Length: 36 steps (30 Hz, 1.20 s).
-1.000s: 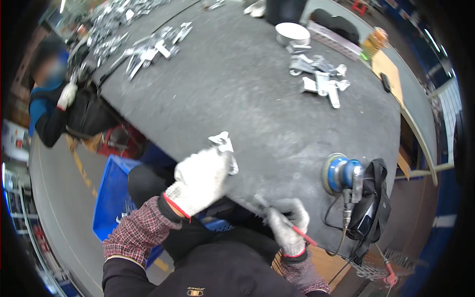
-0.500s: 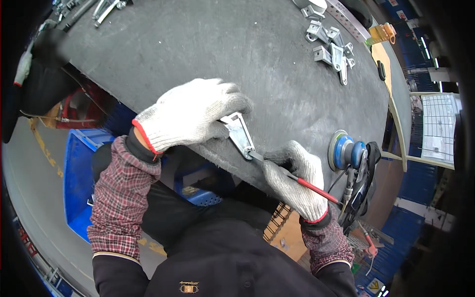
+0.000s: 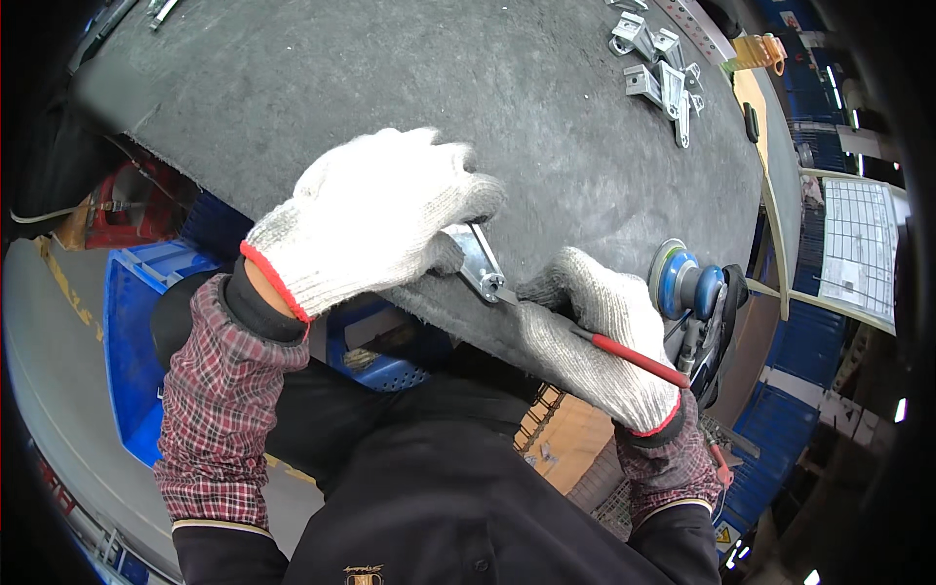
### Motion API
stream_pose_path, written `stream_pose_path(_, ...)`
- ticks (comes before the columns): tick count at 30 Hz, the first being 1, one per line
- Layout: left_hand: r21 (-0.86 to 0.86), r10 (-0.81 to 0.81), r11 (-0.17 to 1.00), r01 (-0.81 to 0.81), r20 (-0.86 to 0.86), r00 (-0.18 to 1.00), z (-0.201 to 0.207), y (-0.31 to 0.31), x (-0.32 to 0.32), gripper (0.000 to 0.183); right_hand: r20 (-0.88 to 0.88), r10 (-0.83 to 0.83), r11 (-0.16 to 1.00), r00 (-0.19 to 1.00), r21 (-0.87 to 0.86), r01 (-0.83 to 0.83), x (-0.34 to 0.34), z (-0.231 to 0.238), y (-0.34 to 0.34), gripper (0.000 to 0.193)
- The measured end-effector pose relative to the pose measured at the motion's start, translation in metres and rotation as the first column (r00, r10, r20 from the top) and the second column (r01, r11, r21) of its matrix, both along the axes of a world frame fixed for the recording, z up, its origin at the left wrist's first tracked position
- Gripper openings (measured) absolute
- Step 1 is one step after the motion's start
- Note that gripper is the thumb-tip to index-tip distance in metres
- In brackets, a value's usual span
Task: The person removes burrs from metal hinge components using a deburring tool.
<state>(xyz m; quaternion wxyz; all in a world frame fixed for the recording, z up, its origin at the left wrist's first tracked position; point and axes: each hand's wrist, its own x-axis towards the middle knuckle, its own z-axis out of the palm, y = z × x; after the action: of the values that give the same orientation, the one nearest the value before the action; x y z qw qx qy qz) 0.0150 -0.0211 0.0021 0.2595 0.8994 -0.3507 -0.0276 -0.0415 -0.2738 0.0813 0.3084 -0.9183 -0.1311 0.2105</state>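
My left hand point(image 3: 366, 219), in a white knit glove with a red cuff edge, is closed on a silvery metal bracket point(image 3: 480, 261) near the table's front edge. Its wide end is partly hidden by the fingers; the narrow rounded end points toward my right hand. My right hand point(image 3: 604, 327), gloved likewise, is closed around a red-handled hand tool point(image 3: 639, 360) with a thin metal blade. The blade's tip meets the narrow end of the bracket. Fingers cover the middle of the blade, so I cannot tell whether it is a file or a scraper.
A blue round sander point(image 3: 690, 283) lies on the dark table point(image 3: 390, 83) right of my right hand. Several metal brackets point(image 3: 668, 83) are heaped at the far right. A blue crate point(image 3: 132, 351) stands below, left of my legs.
The whole view has shifted a little. My right hand and the tool handle sit farther right, and the left hand has turned slightly over the bracket. Both grips are kept.
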Motion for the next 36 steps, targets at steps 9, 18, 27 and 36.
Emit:
stream_pose_path(9, 0.007, 0.001, 1.0, -0.001, 0.003, 1.0, 0.001, -0.002, 0.0, 0.042, -0.038, -0.024, 0.999, 0.999, 0.033, 0.025, -0.001, 0.0, -0.006, 0.018)
stream_pose_path(18, -0.056, 0.017, 0.998, -0.012, 0.092, 0.996, -0.007, -0.002, -0.001, 0.045, -0.053, -0.02, 0.999, 0.998, 0.043, 0.023, 0.016, 0.001, 0.005, 0.018)
stream_pose_path(27, 0.036, 0.019, 0.999, -0.019, -0.007, 1.0, 0.0, -0.004, 0.0, 0.047, -0.065, -0.04, 0.999, 0.997, 0.01, 0.041, 0.015, 0.003, 0.01, 0.019)
stream_pose_path(36, 0.033, 0.016, 0.999, -0.016, -0.009, 1.0, 0.003, -0.004, 0.0, 0.046, -0.026, -0.048, 0.996, 0.999, 0.074, 0.049, 0.013, -0.005, 0.004, 0.019)
